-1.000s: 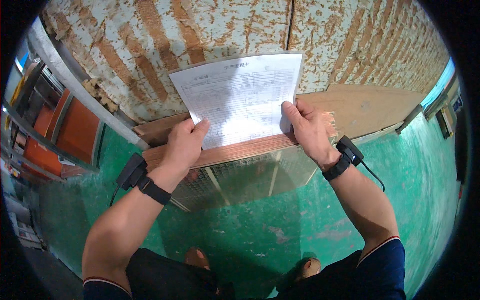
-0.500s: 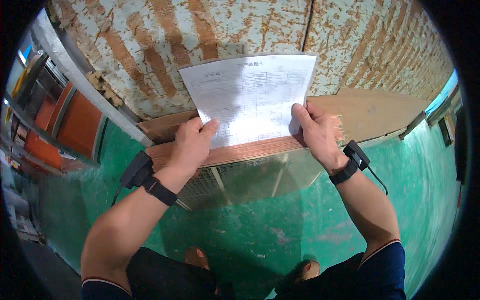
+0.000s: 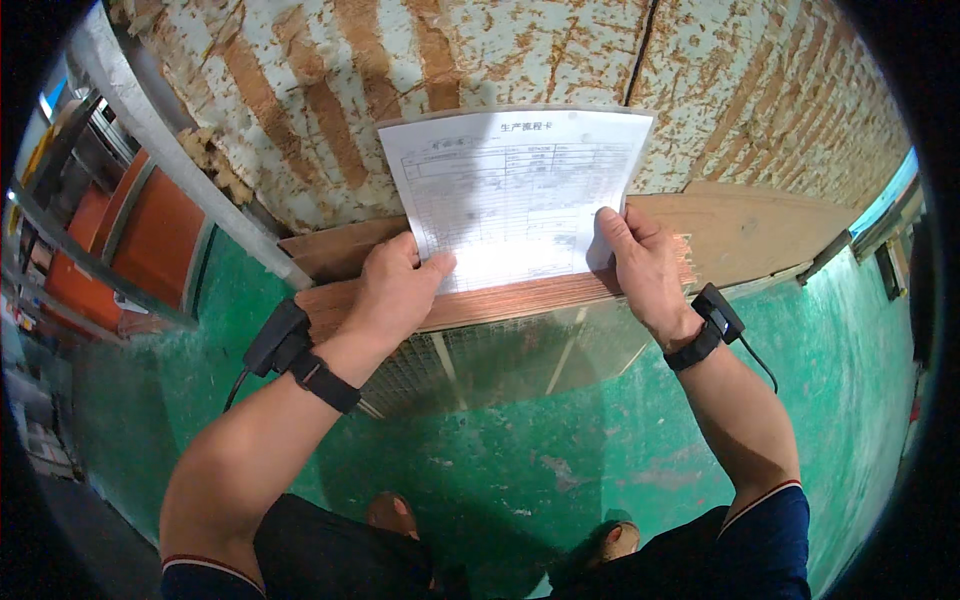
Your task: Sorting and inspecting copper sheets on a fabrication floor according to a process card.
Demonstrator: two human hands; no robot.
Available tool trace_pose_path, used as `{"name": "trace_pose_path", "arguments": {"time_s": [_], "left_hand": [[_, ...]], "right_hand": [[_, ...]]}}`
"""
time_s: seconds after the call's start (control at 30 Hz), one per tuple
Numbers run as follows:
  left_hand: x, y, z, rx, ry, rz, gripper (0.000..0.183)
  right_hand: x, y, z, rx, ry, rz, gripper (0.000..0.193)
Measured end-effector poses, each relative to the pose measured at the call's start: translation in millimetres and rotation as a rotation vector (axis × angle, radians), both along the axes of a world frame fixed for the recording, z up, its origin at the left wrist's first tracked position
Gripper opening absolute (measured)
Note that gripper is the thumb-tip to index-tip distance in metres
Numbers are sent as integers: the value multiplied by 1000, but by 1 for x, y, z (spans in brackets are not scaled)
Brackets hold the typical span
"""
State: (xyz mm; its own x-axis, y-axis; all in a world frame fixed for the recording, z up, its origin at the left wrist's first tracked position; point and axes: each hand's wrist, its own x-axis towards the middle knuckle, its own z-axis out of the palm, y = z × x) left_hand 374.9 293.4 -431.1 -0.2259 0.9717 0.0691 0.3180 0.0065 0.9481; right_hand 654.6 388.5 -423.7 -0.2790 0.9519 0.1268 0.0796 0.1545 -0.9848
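A white printed form sheet point(image 3: 510, 200) stands tilted in front of me, with a table of lines and shadow over its left half. My left hand point(image 3: 395, 285) pinches its lower left edge, thumb on the face of the paper. At the lower right edge, my right hand point(image 3: 643, 262) grips it the same way, thumb in front and fingers behind. Just below the paper lies a stack of thin copper-edged panels point(image 3: 520, 303); its front face point(image 3: 510, 365) is greenish with a fine grid pattern and pale strips. The fingers behind the sheet are mostly hidden.
Behind the stack rises a worn whitish wall with brown stripes point(image 3: 325, 130), and a brown board point(image 3: 760, 225) runs along its foot. A metal post point(image 3: 190, 160) and orange-panelled rack point(image 3: 150, 240) stand at the left. The floor point(image 3: 720, 440) is green.
The sheet and my left hand have shifted slightly to the right in the picture. My right hand has moved a little the same way. Both hands keep their grip.
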Motion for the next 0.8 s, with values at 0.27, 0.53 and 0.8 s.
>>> {"name": "trace_pose_path", "arguments": {"time_s": [0.27,0.53,0.8], "left_hand": [[-2,-4,2,-59,43,35,29],[2,-4,3,-26,81,25,30],[-3,-3,-2,-40,141,0,30]], "right_hand": [[-4,1,-2,-47,-1,-31,36],[1,6,-12,69,-9,-21,38],[2,-2,-2,-21,1,-20,35]]}}
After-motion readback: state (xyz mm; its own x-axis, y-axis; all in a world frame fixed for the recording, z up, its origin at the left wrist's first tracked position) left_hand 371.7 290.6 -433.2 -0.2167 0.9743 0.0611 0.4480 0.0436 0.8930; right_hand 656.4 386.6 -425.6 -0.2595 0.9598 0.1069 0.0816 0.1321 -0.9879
